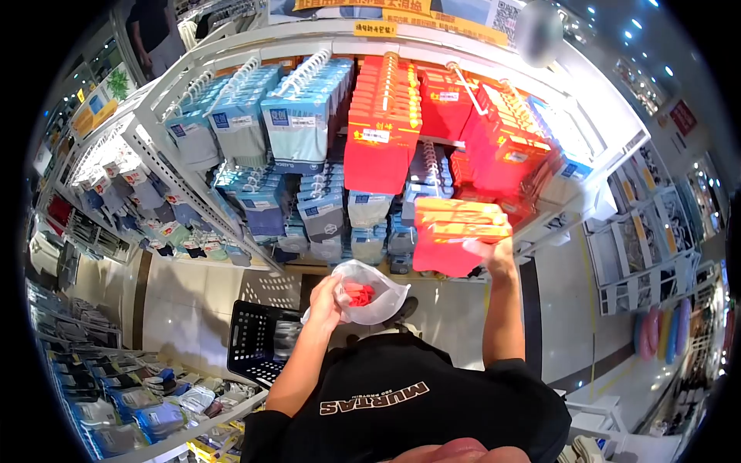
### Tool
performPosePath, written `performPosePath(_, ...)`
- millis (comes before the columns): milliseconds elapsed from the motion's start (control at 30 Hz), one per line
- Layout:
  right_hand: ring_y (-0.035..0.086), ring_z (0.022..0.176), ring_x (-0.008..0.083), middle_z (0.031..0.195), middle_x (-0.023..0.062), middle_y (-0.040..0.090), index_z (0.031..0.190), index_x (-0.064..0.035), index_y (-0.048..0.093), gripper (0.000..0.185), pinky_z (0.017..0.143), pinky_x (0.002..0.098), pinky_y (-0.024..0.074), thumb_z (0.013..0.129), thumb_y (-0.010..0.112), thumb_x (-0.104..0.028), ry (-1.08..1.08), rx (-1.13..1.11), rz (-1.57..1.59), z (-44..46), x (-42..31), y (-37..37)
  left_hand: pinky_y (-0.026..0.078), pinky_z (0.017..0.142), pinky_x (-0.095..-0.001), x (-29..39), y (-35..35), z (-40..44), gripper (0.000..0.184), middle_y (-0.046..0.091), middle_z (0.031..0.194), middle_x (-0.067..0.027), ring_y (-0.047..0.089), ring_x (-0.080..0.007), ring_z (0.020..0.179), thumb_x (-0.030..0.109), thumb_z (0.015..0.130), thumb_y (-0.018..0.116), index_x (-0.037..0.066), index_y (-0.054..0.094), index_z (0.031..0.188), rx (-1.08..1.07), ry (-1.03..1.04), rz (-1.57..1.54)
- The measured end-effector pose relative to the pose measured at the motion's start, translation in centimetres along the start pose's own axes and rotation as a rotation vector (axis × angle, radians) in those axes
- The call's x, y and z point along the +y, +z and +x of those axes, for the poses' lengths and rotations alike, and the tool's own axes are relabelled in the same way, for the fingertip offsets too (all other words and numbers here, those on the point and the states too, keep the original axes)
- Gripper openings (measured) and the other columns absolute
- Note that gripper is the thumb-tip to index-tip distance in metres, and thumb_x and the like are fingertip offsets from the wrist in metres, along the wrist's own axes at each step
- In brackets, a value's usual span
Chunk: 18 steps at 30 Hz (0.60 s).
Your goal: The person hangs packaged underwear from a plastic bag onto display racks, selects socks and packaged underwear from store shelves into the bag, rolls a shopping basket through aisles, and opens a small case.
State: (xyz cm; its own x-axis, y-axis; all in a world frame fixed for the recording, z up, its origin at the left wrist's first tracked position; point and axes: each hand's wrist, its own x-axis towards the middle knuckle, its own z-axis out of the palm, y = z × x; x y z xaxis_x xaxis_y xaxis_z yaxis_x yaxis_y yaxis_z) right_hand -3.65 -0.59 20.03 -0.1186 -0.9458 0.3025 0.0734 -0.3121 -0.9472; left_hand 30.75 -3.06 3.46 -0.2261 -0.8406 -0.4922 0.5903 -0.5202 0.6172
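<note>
My left hand [327, 302] grips the rim of a whitish plastic bag [384, 299], which hangs open in front of my body. Small red pieces [359, 294] lie inside the bag; their kind is unclear. Raised at the right, my right hand [498, 255] is closed on the edge of a stack of flat red packs [451, 245] with orange-yellow tops. Behind that stack, similar red packs [380, 147] hang in rows from the display rack. Part of my right fingers is hidden by the packs.
A white display rack [575, 48] stands ahead, with blue packs [297, 123] on its left hooks. A black basket [245, 337] rests on the tiled floor [189, 301] left of me. Packaged goods [158, 417] fill a bin at lower left. More shelves [641, 224] stand right.
</note>
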Motion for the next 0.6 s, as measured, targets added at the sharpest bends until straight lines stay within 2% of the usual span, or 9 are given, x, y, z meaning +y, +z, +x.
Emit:
performPosePath(33,0.065,0.101,0.0153,0.109,0.0055,0.065,0.116,-0.0025,0.053,0.059,0.090,0.0305,0.0532,0.067,0.082,0.012,0.001,-0.024,-0.032,-0.5,0.7,0.4,0.054,0.066,-0.0316,0.5,0.3,-0.3,0.016,0.068,0.097,-0.0086,0.067,-0.0188,0.085,0.015,0.094,0.064,0.003,0.064,0.104,-0.027,-0.028,0.047)
performPosePath(133,0.065,0.102,0.0193,0.109,0.0082,0.066,0.123,0.0013,0.055,0.059,0.090,0.0328,0.0539,0.070,0.079,0.010,0.107,-0.056,0.021,-1.9,4.2,1.3,0.055,0.073,-0.0319,-0.1,0.9,0.7,0.019,0.068,0.097,-0.0065,0.067,-0.0173,0.088,0.017,0.093,0.065,0.005,0.065,0.108,-0.034,0.019,0.052)
performPosePath(167,0.066,0.104,0.0219,0.110,0.0094,0.066,0.125,0.0034,0.056,0.056,0.090,0.0341,0.0543,0.073,0.077,0.009,0.112,-0.061,0.047,-2.5,5.2,1.8,0.055,0.070,-0.0317,-0.3,1.1,1.2,0.018,0.068,0.096,-0.0064,0.068,-0.0183,0.082,0.018,0.094,0.065,0.006,0.065,0.107,-0.030,0.066,0.073)
performPosePath(200,0.063,0.111,0.0242,0.116,0.0108,0.065,0.125,0.0045,0.057,0.051,0.089,0.0360,0.0550,0.077,0.075,0.007,0.151,-0.060,0.257,-2.7,5.1,3.2,0.055,0.067,-0.0318,0.8,2.4,0.0,0.016,0.068,0.094,-0.0068,0.069,-0.0194,0.075,0.018,0.094,0.065,0.007,0.064,0.106,-0.049,0.011,0.086)
performPosePath(233,0.062,0.113,0.0238,0.120,0.0110,0.065,0.127,0.0039,0.056,0.053,0.091,0.0369,0.0540,0.078,0.075,0.005,0.196,-0.096,0.303,-3.2,7.1,2.5,0.055,0.064,-0.0312,1.0,2.7,0.1,0.014,0.066,0.090,-0.0065,0.069,-0.0200,0.070,0.019,0.095,0.064,0.007,0.063,0.103,-0.066,0.011,0.085)
performPosePath(267,0.060,0.116,0.0234,0.123,0.0113,0.064,0.129,0.0032,0.054,0.055,0.093,0.0377,0.0529,0.078,0.076,0.003,0.232,-0.131,0.345,-3.7,9.0,1.9,0.053,0.062,-0.0297,1.2,2.5,0.2,0.013,0.065,0.087,-0.0055,0.069,-0.0184,0.072,0.019,0.095,0.064,0.007,0.061,0.102,-0.073,-0.026,0.089)
performPosePath(367,0.059,0.118,0.0245,0.127,0.0113,0.062,0.135,0.0014,0.051,0.064,0.105,0.0401,0.0448,0.078,0.080,-0.004,0.167,-0.087,0.468,-4.1,10.5,3.4,0.050,0.057,-0.0275,2.4,4.1,-1.1,0.014,0.064,0.082,-0.0041,0.065,-0.0147,0.068,0.020,0.096,0.062,0.007,0.058,0.102,-0.058,-0.048,0.058)
performPosePath(500,0.055,0.125,0.0247,0.132,0.0096,0.059,0.138,-0.0020,0.048,0.071,0.108,0.0417,0.0419,0.076,0.081,-0.002,0.211,-0.108,0.552,-4.6,12.5,4.4,0.050,0.058,-0.0257,3.1,5.5,-1.8,0.015,0.064,0.084,-0.0036,0.064,-0.0131,0.070,0.021,0.097,0.061,0.007,0.059,0.105,-0.081,-0.064,0.057)
performPosePath(600,0.055,0.126,0.0272,0.135,0.0108,0.058,0.139,-0.0016,0.047,0.075,0.110,0.0440,0.0415,0.073,0.080,-0.009,0.244,-0.124,0.480,-5.2,13.3,4.9,0.052,0.064,-0.0263,3.2,5.1,-1.5,0.017,0.065,0.087,-0.0032,0.064,-0.0123,0.074,0.020,0.097,0.062,0.006,0.059,0.107,-0.140,-0.038,0.099)
